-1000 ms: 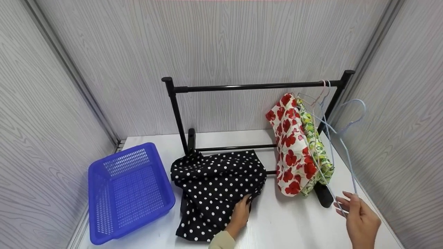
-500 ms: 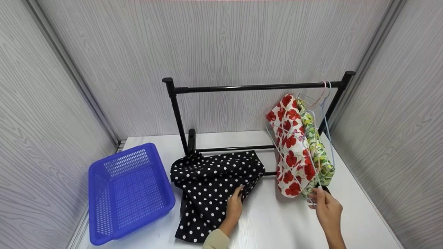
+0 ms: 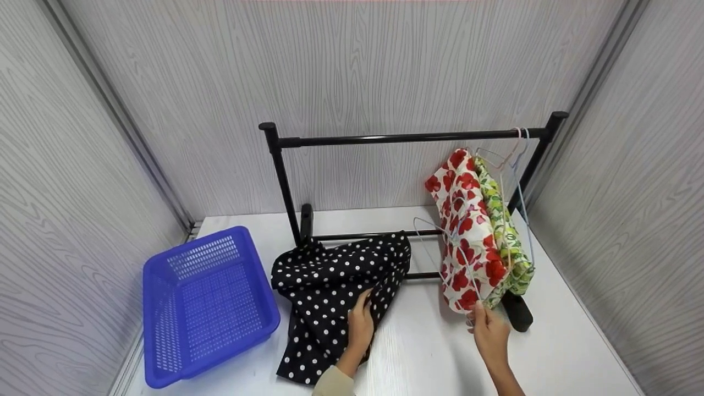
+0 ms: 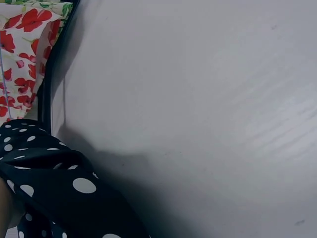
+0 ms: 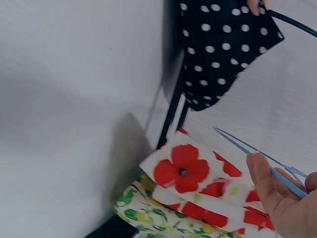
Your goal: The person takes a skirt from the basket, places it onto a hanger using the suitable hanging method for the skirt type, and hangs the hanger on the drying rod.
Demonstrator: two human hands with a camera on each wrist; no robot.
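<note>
My left hand [image 3: 360,324] grips the right-hand edge of a black cloth with white polka dots [image 3: 330,308], which is partly lifted off the white table; the garment's kind is unclear. In the left wrist view, the polka-dot cloth [image 4: 84,203] hides most of that hand. A light blue wire clothes hanger [image 5: 290,183] is pinched between the thumb and fingers of my right hand [image 3: 491,335]. The hanger points away toward the rack, in front of a white cloth with red flowers [image 3: 467,231]. A gap separates hanger and polka-dot cloth.
A black clothes rack [image 3: 379,139] stands at the back. The red-flowered cloth and a green-yellow patterned cloth [image 3: 514,264] hang at its right end. Pink and blue hanger hooks show on the top bar. A blue plastic basket [image 3: 267,308] sits at left. Walls enclose the table.
My right hand has moved left with the hanger, bringing it across the red-flowered cloth. My left hand has shifted slightly left, drawing the polka-dot cloth's right edge inward and up.
</note>
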